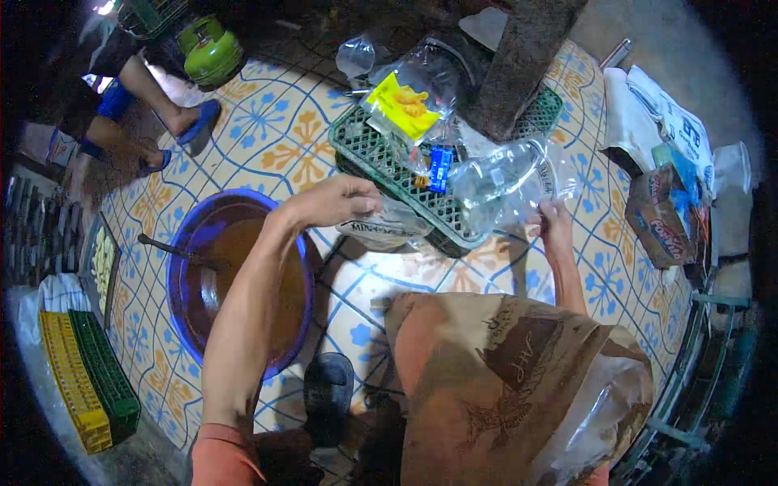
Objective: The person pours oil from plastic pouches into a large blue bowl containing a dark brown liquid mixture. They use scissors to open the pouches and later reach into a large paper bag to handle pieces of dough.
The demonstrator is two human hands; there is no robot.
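My left hand (339, 201) is closed on a clear printed plastic bag (387, 227) at the near left corner of an upturned green plastic crate (389, 166). On the right, my right hand (554, 223) pinches the edge of another clear plastic bag (506, 182), which spreads over the crate's right side. Whether the two pieces of plastic join, I cannot tell. Between them on the crate lies a small blue packet (441, 168). Behind it sits a clear bag with a yellow printed label (403, 108).
A purple basin (172, 279) of brown liquid with a ladle handle (154, 241) stands left. Another person's sandalled foot (194, 120) and a green gas cylinder (209, 50) are far left. A dark wooden plank (519, 69) crosses the crate's back. A brown carton (660, 217) stands right.
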